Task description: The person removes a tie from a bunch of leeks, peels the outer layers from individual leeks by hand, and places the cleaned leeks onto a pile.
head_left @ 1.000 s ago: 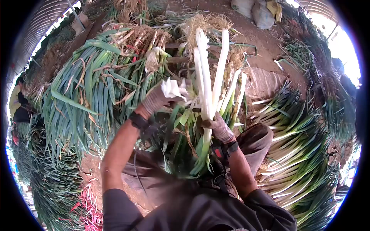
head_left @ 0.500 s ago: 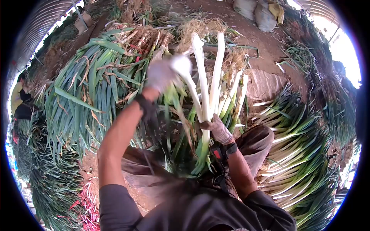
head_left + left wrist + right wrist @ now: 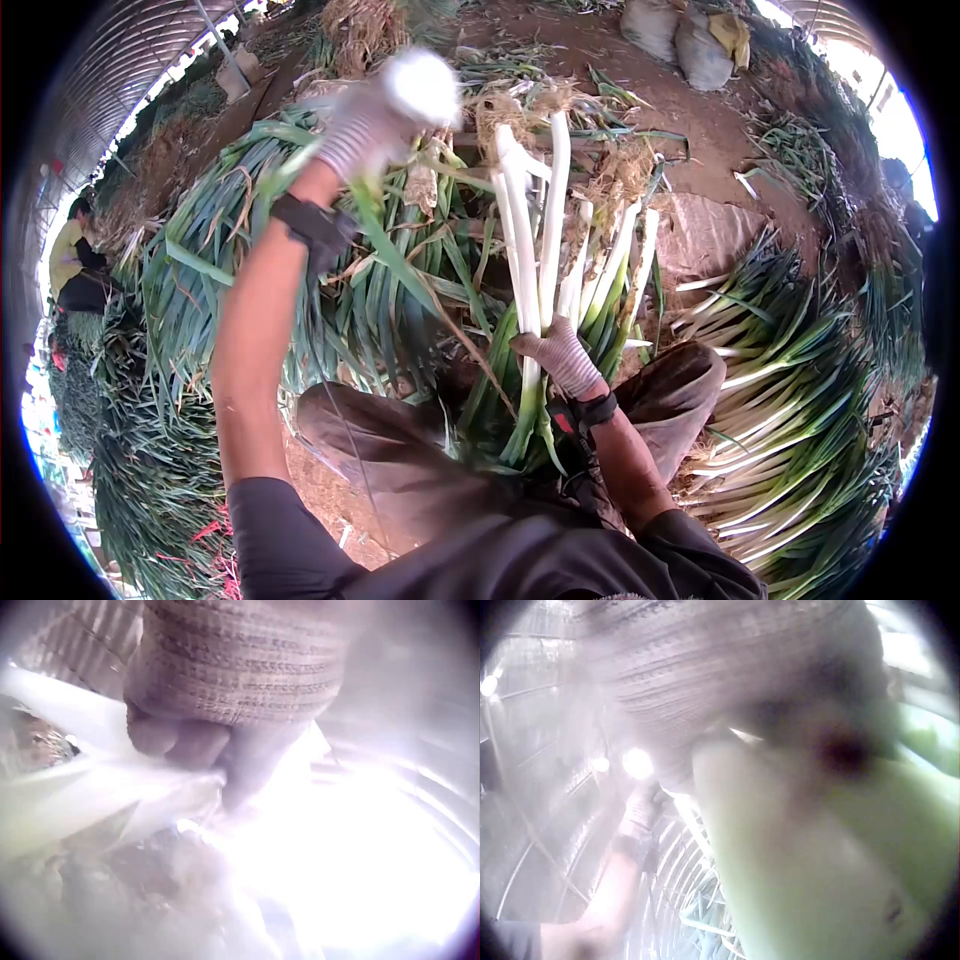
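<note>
In the head view the gloved left hand [image 3: 362, 128], blurred, is raised at upper left, gripping white and green leek peelings [image 3: 422, 88] that trail downward. The left wrist view shows its curled fingers [image 3: 199, 742] around pale, wet-looking layers [image 3: 112, 799]. My gloved right hand [image 3: 562, 358] grips several long white leeks [image 3: 522, 250] low on their stalks, roots pointing up and green ends hanging over the lap. Close to the right wrist camera, a pale green stalk [image 3: 780, 855] lies against the right hand [image 3: 742, 667]; its fingertips are unclear there.
A big heap of green leeks [image 3: 215, 270] lies at left, and rows of white-stemmed leeks [image 3: 770, 420] at right. More rooted leeks [image 3: 615, 260] stand beside the right hand. Sacks [image 3: 703, 50] lie at the back; a seated person [image 3: 70, 260] is far left.
My left hand has swung up and left, away from the held leeks, with peelings in it. The stalk that leaned toward it now stands with the others. My right hand keeps its grip.
</note>
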Tool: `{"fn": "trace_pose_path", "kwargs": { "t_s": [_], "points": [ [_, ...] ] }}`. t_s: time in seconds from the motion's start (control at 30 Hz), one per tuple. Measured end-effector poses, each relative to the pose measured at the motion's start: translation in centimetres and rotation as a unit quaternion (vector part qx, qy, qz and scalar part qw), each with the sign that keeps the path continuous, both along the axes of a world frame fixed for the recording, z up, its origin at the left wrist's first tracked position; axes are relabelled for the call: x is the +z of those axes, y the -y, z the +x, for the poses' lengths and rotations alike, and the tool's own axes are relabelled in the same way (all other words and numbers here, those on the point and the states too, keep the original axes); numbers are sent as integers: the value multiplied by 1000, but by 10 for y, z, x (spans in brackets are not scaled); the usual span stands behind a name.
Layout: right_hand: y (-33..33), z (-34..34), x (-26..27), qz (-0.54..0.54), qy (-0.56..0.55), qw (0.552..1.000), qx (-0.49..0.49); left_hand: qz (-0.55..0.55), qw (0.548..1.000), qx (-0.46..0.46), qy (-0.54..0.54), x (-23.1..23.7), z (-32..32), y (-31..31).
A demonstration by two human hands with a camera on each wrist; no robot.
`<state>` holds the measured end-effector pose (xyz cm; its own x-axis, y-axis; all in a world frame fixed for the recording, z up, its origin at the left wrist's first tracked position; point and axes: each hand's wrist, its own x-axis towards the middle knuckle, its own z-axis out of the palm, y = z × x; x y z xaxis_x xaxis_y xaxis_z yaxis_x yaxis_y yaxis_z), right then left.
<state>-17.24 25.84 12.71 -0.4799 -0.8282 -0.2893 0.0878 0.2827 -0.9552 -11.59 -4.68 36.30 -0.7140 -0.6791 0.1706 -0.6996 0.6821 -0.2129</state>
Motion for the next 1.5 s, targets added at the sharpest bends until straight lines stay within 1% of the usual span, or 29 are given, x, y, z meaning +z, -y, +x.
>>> {"fn": "trace_pose_path", "kwargs": {
  "t_s": [0.03, 0.1, 0.17, 0.33, 0.47, 0.57, 0.6, 0.63, 0.67, 0.7, 0.77, 0.8, 0.83, 0.87, 0.9, 0.93, 0.97, 1.0, 1.07, 1.1, 1.13, 1.17, 1.2, 1.23, 1.27, 1.33, 1.4, 1.47, 1.5],
  "points": [
    [4, 3, 0, 13, -15, 1000, 3, 199, 960, -159, -116, -7, 7, -32],
    [5, 11, 18, -11, -13, 1000, 27, 124, 967, -224, 20, -37, -7, -45],
    [6, 15, 22, 2, -35, 999, 42, 185, 955, -233, 9, -28, -22, -58],
    [15, 22, 26, 17, -47, 997, 51, 97, 973, -171, 119, -18, -47, -53],
    [22, 30, 10, 16, -66, 996, 57, 5, 980, -142, 137, -25, -53, -53],
    [20, 35, 9, -32, -44, 998, 39, 1, 982, -90, 168, -12, -45, -49],
    [17, 37, 20, -19, -44, 998, 40, -89, 981, -133, 106, -34, -43, -9],
    [10, 38, 27, -25, -39, 998, 40, -110, 977, -180, 43, -20, -31, 13],
    [0, 38, 31, -31, -36, 998, 38, -159, 968, -172, -87, -8, -14, 48],
    [-9, 36, 34, -38, -34, 998, 35, -133, 950, -188, -213, 13, 13, 81],
    [-28, 26, 37, -135, 70, 985, -86, -177, 962, -92, -184, 45, 57, 208],
    [-33, 10, 38, -106, 43, 990, -89, -140, 970, 10, -198, 64, 79, 212],
    [-34, -9, 39, -76, 17, 992, -96, -130, 964, 13, -230, 65, 78, 150],
    [-33, -23, 38, -110, 11, 988, -109, -120, 958, 15, -261, 66, 78, 83],
    [-30, -38, 35, -144, 3, 982, -119, -144, 972, -89, -163, 23, 82, 80],
    [-26, -51, 30, -128, 18, 983, -131, -69, 990, -124, -14, -50, 84, 111],
    [-24, -61, 15, -149, 40, 980, -123, 22, 972, -233, 4, -86, 86, 30],
    [-26, -63, 11, -166, 49, 977, -124, 137, 944, -278, 112, -121, 86, -27],
    [-28, -62, 12, -180, 56, 974, -126, 270, 828, -304, 386, -161, 89, -94],
    [-32, -58, 20, -202, 75, 969, -119, 301, 770, -310, 470, -167, 85, -110],
    [-34, -57, 17, -200, 82, 969, -120, 321, 758, -303, 479, -160, 70, -109],
    [-36, -55, 15, -197, 89, 969, -120, 366, 776, -274, 435, -155, 53, -90],
    [-38, -54, 16, -197, 112, 967, -115, 356, 816, -280, 358, -100, 19, -89],
    [-38, -56, 12, -185, 113, 971, -104, 346, 889, -194, 227, -91, -12, -44],
    [-37, -59, 5, -174, 115, 974, -93, 341, 930, -119, 64, -82, -43, 0],
    [-36, -58, 8, -169, 139, 973, -73, 324, 904, -225, -163, 7, -102, 35],
    [-33, -61, 4, -163, 105, 979, -56, 173, 920, -229, -268, 28, -133, 49],
    [-33, -59, 3, -160, 103, 980, -59, 114, 919, -277, -256, 17, -154, -9],
    [-33, -57, 9, -155, 110, 980, -65, 158, 921, -261, -243, -6, -149, -38]
  ]
}}
